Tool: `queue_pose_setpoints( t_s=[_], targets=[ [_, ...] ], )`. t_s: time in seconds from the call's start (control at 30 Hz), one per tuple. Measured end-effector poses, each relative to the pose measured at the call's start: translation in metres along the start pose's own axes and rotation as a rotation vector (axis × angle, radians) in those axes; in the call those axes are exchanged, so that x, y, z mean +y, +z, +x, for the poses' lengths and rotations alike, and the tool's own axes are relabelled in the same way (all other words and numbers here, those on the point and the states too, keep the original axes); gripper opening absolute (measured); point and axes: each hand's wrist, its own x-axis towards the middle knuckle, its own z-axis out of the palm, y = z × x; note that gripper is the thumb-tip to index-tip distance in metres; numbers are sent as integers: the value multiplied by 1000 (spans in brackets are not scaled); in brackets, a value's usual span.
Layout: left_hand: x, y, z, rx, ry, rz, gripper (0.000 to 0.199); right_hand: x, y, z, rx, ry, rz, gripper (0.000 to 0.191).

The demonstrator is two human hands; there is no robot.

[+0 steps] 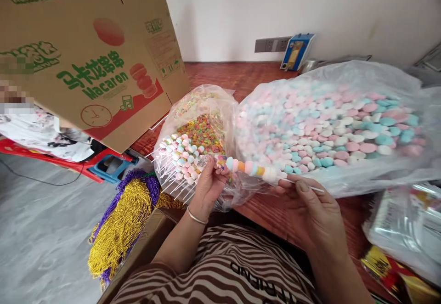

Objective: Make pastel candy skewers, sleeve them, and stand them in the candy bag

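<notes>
"Arranged how?"
"On the surface [220, 72]: big bag [379, 74] right, small bag [170, 120] left."
"Then?"
"Left hand [210, 184] and right hand [315, 207], both clamped on the skewer [245, 166], near side of the bags, the right on its stick [317, 188]."
"Best handling?"
"Likely steady stick, light pinch."

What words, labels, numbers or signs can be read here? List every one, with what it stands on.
"马卡龙串串": green print on the large brown cardboard box.
"Macaron": beneath that, same box.
"…ONGYUDA": box's upper left, first letter unclear.
"FRIEND": black letters on the brown-and-cream striped fabric shirt; the line below is partly cut off.
Too small or blurred: the box's small side print; lettering on the shiny red-and-gold packet.
</notes>
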Motion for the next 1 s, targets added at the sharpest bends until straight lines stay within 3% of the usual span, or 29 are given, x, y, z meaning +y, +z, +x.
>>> queue_pose_setpoints(
  t_s=[0.17, 0.3, 0.47, 0.6, 0.8, 1.0],
  targets=[
    [-15, 12, -7, -22, -7, 21, 34, -5, -17, -8, 26, -51, -31, 15],
    [-22, 13, -8, -65, 128, 147, 37, -8, -30, -20, 9, -160, -200, 14],
    [-22, 12, -5, -12, 282, 266, 41, -12, -48, -28, -130, -317, -528, 22],
    [-22, 14, -4, 2, 286, 302, 38, -11, -55, -28, -215, -377, -677, 23],
    [-27, 16, 1, -77, 173, 286, 39, 1, -55, -32, -191, -86, -476, 27],
    [-35, 13, 13, -121, 140, 292, 34, 0, -51, -37, -173, 381, -202, 35]
  ],
)
